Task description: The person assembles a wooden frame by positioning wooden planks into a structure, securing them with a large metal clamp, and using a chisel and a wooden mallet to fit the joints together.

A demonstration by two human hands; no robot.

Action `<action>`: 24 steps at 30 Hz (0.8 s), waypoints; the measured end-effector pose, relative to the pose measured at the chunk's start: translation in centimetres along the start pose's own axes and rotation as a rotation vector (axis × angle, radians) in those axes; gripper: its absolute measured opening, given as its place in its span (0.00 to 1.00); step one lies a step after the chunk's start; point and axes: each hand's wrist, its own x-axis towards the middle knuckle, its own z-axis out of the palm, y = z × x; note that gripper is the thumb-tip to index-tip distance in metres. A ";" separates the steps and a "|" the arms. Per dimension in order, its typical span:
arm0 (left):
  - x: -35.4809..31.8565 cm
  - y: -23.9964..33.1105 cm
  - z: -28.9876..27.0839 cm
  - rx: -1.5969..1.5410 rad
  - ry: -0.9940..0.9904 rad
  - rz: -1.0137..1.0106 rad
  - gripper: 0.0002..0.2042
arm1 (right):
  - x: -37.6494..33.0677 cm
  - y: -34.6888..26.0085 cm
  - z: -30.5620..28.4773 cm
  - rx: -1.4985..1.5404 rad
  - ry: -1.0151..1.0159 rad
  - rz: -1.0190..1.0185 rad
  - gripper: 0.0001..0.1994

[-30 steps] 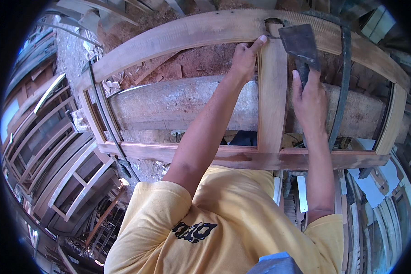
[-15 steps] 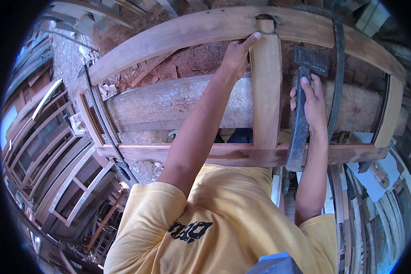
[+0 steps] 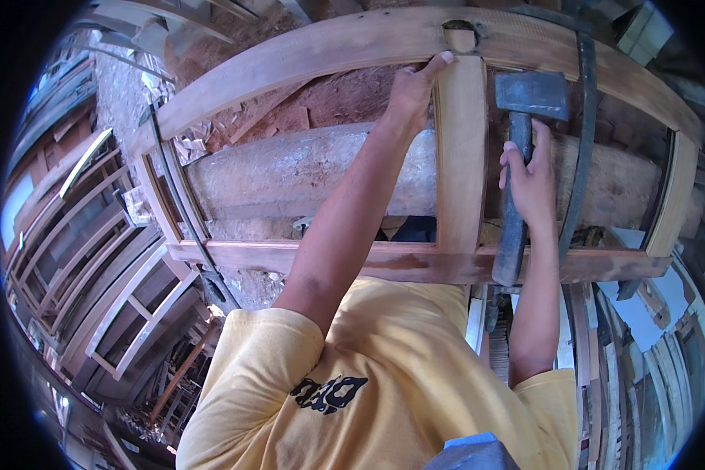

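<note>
An arched wooden frame (image 3: pixel 290 82) lies across in front of me, with a flat middle post (image 3: pixel 462 157) joining its curved far rail to its straight near rail. A dark hole (image 3: pixel 462 36) with a wooden tenon end in it shows in the far rail above the post. My left hand (image 3: pixel 417 90) is closed on the frame at that joint, its thumb on the rail and its other fingers partly hidden. My right hand (image 3: pixel 533 176) grips a dark hammer (image 3: pixel 517 204) by the handle, right of the post. The hammer's head (image 3: pixel 531 95) is raised over the frame's right opening.
Bar clamps (image 3: pixel 176 184) cross the frame near its left end and right side (image 3: pixel 581 149). Beneath it lies a thick timber log (image 3: pixel 290 176), with reddish sawdust (image 3: pixel 337 98) beyond. Wooden frames (image 3: pixel 137 313) lean at the left; stacked strips (image 3: pixel 603 368) stand at the lower right.
The hammer has turned in my right hand and risen slightly, so the head's broad side now shows. My left hand keeps its place on the frame.
</note>
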 end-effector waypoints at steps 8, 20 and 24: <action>-0.2 0.7 -2.0 -0.361 -0.296 -0.208 0.34 | 2.1 -0.9 2.6 -0.625 0.157 -0.483 0.22; 3.2 -0.4 -0.2 -0.033 -0.172 -0.214 0.21 | -4.7 0.7 0.5 -0.476 0.186 -0.365 0.21; 2.1 -0.4 1.3 -0.149 0.008 -0.129 0.24 | -5.3 3.0 0.2 -0.460 0.231 -0.396 0.22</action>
